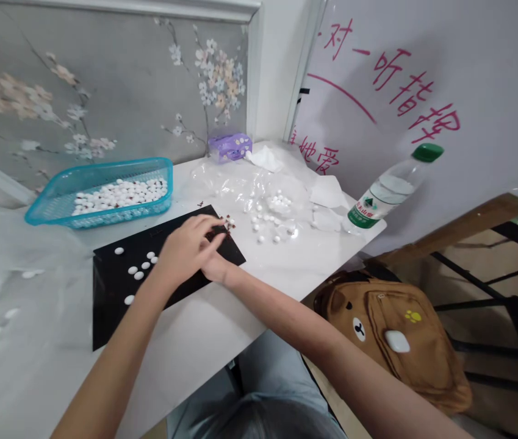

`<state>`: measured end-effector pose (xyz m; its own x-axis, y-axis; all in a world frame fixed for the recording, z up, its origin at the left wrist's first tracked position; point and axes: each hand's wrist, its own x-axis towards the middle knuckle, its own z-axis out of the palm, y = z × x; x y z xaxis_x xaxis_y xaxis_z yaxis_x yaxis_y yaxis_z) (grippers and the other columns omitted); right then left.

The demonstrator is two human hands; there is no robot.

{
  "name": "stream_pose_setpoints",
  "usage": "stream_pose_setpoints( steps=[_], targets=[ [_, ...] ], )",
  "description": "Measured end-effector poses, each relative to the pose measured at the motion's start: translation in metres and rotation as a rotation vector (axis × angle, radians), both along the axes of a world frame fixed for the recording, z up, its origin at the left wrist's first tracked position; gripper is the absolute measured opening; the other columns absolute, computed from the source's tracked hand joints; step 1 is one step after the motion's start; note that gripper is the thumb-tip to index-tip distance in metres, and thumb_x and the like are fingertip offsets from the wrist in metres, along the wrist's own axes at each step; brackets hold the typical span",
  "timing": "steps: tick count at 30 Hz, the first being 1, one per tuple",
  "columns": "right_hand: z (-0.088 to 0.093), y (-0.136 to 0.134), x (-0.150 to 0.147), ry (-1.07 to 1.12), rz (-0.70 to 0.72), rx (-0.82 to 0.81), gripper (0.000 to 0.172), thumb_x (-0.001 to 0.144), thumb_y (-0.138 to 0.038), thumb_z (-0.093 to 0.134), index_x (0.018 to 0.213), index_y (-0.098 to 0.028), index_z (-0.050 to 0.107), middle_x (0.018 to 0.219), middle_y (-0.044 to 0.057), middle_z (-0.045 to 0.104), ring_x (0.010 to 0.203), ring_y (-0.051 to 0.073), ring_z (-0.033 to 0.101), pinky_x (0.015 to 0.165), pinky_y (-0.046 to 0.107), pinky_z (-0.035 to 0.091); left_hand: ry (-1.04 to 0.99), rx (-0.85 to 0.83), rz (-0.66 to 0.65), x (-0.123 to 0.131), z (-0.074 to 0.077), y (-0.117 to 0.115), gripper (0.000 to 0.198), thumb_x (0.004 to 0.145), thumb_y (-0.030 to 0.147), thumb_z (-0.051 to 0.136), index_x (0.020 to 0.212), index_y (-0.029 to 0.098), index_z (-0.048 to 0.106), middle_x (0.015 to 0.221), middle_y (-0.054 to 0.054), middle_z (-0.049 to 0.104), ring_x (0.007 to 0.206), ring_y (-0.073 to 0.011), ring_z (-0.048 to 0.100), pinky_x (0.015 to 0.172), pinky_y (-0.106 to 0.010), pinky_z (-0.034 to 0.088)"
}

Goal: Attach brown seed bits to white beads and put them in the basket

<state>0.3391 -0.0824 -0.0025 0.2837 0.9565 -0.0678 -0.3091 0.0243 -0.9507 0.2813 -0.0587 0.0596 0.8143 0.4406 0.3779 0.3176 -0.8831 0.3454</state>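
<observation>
Several small white balls [146,266] lie on a black mat [110,317] on the table. My left hand [188,244] is over the mat's right part, its fingers stretched out to the right and apart, with nothing seen in them. Just under and beside it is my right hand [214,266]; its fingers are mostly hidden behind the left hand, so what they hold cannot be seen. Close to my fingertips, at the mat's edge, is a little heap of small reddish-brown and white bits [229,223].
A blue plastic basket [98,163] full of white balls stands behind the mat. Clear plastic bags [240,183] with more balls, a purple packet [231,147] and a water bottle [382,195] are to the right. Plastic sheeting [11,292] covers the left. A brown backpack [405,360] sits below.
</observation>
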Motion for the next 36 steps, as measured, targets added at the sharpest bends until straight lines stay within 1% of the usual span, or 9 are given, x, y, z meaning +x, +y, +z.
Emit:
stream_pose_setpoints(
  steps=[3, 5, 9, 15, 21, 24, 27, 31, 36],
  targets=[
    [0.001, 0.000, -0.003, 0.140, 0.138, -0.002, 0.012, 0.076, -0.026, 0.059, 0.070, -0.018, 0.053, 0.054, -0.006, 0.042, 0.042, 0.004, 0.033, 0.041, 0.018, 0.028, -0.015, 0.081, 0.153, -0.063, -0.008, 0.009, 0.029, 0.085, 0.043, 0.044, 0.094, 0.025, 0.065, 0.092, -0.005, 0.067, 0.088, -0.0224, 0.061, 0.072, -0.030, 0.046],
    [0.001, 0.001, -0.004, 0.235, 0.179, -0.026, 0.014, 0.075, -0.030, 0.061, 0.075, -0.017, 0.054, 0.055, -0.008, 0.042, 0.039, 0.002, 0.029, 0.038, 0.018, 0.024, 0.045, 0.031, 0.210, -0.099, -0.020, 0.013, 0.028, 0.083, 0.047, 0.046, 0.087, 0.027, 0.066, 0.080, -0.002, 0.066, 0.068, -0.0182, 0.060, 0.056, -0.026, 0.044],
    [0.000, 0.002, -0.006, 0.267, 0.184, -0.040, 0.020, 0.073, -0.033, 0.064, 0.076, -0.016, 0.054, 0.060, -0.008, 0.045, 0.038, 0.001, 0.031, 0.036, 0.018, 0.023, 0.125, -0.055, 0.295, -0.139, -0.045, 0.017, 0.032, 0.071, 0.056, 0.059, 0.086, 0.029, 0.067, 0.071, 0.000, 0.062, 0.052, -0.0139, 0.052, 0.046, -0.023, 0.040],
    [-0.005, 0.002, -0.007, 0.236, 0.176, -0.050, 0.023, 0.072, -0.036, 0.066, 0.077, -0.016, 0.055, 0.059, -0.009, 0.043, 0.039, 0.001, 0.031, 0.036, 0.019, 0.023, 0.184, -0.166, 0.274, -0.136, -0.050, 0.012, 0.028, 0.079, 0.047, 0.051, 0.091, 0.029, 0.067, 0.085, -0.001, 0.066, 0.060, -0.0143, 0.059, 0.051, -0.022, 0.044],
    [-0.004, 0.000, -0.010, 0.187, 0.203, -0.025, 0.027, 0.073, -0.040, 0.066, 0.078, -0.017, 0.054, 0.062, -0.008, 0.044, 0.039, 0.001, 0.031, 0.036, 0.019, 0.023, 0.134, -0.095, 0.249, -0.136, -0.049, 0.009, 0.027, 0.081, 0.045, 0.048, 0.089, 0.028, 0.067, 0.091, -0.004, 0.070, 0.086, -0.0227, 0.063, 0.067, -0.028, 0.049],
    [-0.003, -0.001, -0.007, 0.113, 0.260, -0.013, 0.026, 0.076, -0.042, 0.062, 0.082, -0.018, 0.054, 0.060, -0.009, 0.042, 0.040, 0.001, 0.030, 0.036, 0.018, 0.021, 0.095, -0.148, 0.208, -0.132, -0.052, 0.008, 0.028, 0.082, 0.045, 0.048, 0.092, 0.026, 0.067, 0.094, -0.005, 0.070, 0.085, -0.0226, 0.064, 0.073, -0.030, 0.050],
    [0.000, -0.003, 0.002, -0.083, 0.358, -0.010, 0.022, 0.079, -0.039, 0.059, 0.082, -0.017, 0.055, 0.058, -0.008, 0.041, 0.044, 0.003, 0.032, 0.039, 0.017, 0.022, 0.039, -0.212, 0.195, -0.126, -0.055, 0.004, 0.030, 0.079, 0.045, 0.052, 0.097, 0.025, 0.065, 0.096, -0.005, 0.070, 0.078, -0.0206, 0.066, 0.070, -0.028, 0.051],
    [0.005, -0.006, 0.017, -0.321, 0.529, 0.073, 0.015, 0.080, -0.029, 0.057, 0.077, -0.014, 0.059, 0.066, -0.004, 0.052, 0.057, 0.005, 0.043, 0.052, 0.018, 0.033, 0.083, -0.238, 0.269, -0.121, -0.053, -0.002, 0.029, 0.077, 0.042, 0.055, 0.100, 0.026, 0.063, 0.093, -0.003, 0.071, 0.081, -0.0208, 0.067, 0.069, -0.028, 0.051],
    [-0.002, -0.005, 0.014, -0.441, 0.555, 0.107, 0.014, 0.080, -0.025, 0.057, 0.073, -0.014, 0.059, 0.071, -0.001, 0.059, 0.067, 0.008, 0.051, 0.065, 0.022, 0.038, 0.108, -0.297, 0.373, -0.120, -0.049, -0.005, 0.040, 0.075, 0.042, 0.059, 0.113, 0.030, 0.057, 0.090, 0.000, 0.072, 0.082, -0.0205, 0.067, 0.067, -0.027, 0.049]
  ],
)
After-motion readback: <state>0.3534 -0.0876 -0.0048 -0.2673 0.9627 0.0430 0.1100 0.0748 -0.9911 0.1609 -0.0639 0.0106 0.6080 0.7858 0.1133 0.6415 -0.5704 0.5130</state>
